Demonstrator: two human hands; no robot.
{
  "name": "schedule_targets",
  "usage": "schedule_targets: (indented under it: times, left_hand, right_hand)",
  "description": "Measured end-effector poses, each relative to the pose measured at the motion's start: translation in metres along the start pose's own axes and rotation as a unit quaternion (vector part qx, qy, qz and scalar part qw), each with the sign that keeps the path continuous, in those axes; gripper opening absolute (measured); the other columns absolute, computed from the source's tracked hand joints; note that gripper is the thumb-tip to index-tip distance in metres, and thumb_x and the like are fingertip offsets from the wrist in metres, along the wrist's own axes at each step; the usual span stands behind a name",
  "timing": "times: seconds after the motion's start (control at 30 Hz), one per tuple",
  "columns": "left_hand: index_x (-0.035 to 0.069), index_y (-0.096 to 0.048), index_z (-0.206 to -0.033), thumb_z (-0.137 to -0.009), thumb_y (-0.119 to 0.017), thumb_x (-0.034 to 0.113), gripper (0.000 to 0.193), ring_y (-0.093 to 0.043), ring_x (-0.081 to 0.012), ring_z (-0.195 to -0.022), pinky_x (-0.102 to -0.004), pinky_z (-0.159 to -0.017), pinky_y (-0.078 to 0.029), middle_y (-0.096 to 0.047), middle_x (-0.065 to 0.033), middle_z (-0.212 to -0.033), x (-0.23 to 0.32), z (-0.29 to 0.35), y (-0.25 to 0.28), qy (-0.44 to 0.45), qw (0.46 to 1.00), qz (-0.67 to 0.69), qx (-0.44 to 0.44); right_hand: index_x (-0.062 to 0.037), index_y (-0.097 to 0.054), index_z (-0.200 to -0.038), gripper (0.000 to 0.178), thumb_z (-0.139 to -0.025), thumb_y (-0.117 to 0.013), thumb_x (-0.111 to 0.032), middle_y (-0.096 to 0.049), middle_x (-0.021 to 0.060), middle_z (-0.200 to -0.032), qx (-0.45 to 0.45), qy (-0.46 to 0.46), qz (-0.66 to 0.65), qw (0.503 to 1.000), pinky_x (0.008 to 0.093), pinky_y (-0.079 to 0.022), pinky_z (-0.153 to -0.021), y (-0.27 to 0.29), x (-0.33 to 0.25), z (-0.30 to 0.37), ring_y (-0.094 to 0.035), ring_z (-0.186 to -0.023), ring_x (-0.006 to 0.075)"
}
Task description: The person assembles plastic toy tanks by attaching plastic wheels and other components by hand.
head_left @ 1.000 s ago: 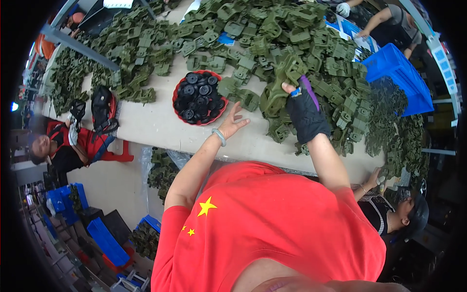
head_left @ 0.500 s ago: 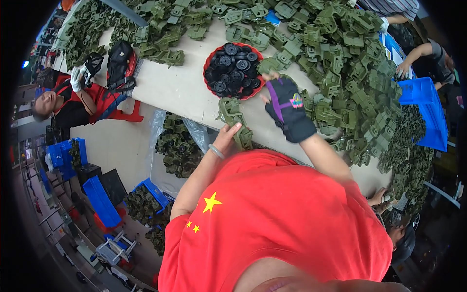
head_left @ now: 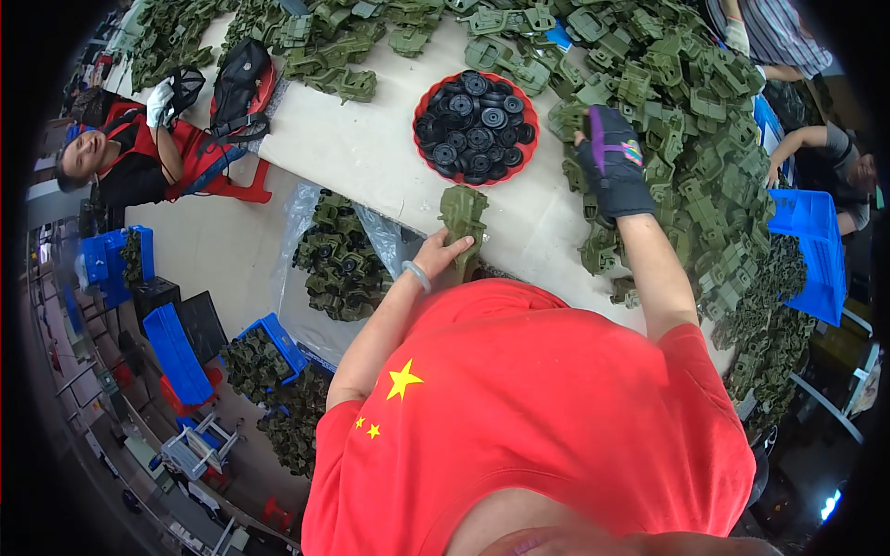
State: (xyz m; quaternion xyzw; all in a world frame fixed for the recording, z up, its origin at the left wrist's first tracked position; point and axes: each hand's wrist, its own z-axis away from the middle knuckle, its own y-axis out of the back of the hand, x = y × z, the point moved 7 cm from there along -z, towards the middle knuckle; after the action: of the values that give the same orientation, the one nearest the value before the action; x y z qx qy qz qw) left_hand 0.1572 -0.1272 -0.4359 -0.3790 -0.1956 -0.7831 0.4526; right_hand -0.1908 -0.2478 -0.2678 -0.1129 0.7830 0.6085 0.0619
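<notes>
My left hand [head_left: 442, 255] grips a green plastic toy vehicle body [head_left: 463, 211] at the near edge of the table, its long side pointing away from me. On the right, my right hand [head_left: 614, 165], in a black and purple fingerless glove, lies at the edge of a large pile of green toy vehicle parts [head_left: 686, 139]. Its fingers are mostly hidden beneath the glove and against the pile, so its grip does not show. Between the hands and farther off stands a red scalloped bowl [head_left: 422, 156] full of small black wheels [head_left: 477, 130].
More green parts [head_left: 343, 46] lie along the far side. Below the table's left edge, a plastic-lined container holds green pieces [head_left: 338, 264]. Blue crates [head_left: 176, 352] stand on the floor at left; another blue bin [head_left: 811, 232] sits at right. Other people work around the table.
My right hand has moved right, from beside the bowl to the green pile. The vehicle body in my left hand has turned and looks more upright. The view has shifted slightly.
</notes>
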Motion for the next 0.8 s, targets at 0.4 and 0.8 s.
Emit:
schedule_targets:
  times: [0.4,0.8]
  left_hand:
    - [-0.008,-0.049,-0.145,-0.091,-0.077,0.052,0.085,-0.068,-0.0305,-0.119,-0.0364,-0.104,-0.051,-0.070,-0.0243,-0.127,-0.034,-0.028,0.001,-0.033,0.999,-0.035,0.009]
    - [-0.004,-0.051,-0.145,-0.090,-0.079,0.049,0.081,-0.066,-0.0314,-0.123,-0.0376,-0.108,-0.048,-0.069,-0.0243,-0.130,-0.062,-0.025,0.001,-0.021,0.999,0.032,0.009]
  right_hand:
    - [-0.0032,-0.065,-0.126,0.052,-0.085,-0.078,-0.032,-0.069,0.0228,-0.117,-0.130,0.083,-0.118,0.981,0.0510,-0.052,-0.097,-0.072,-0.100,0.012,-0.064,-0.113,0.0424]
    - [-0.0103,-0.069,-0.106,0.035,-0.080,-0.080,-0.030,-0.072,0.0162,-0.102,-0.165,0.027,-0.050,0.985,0.0513,-0.055,-0.080,-0.111,-0.117,0.015,-0.070,-0.096,0.0383]
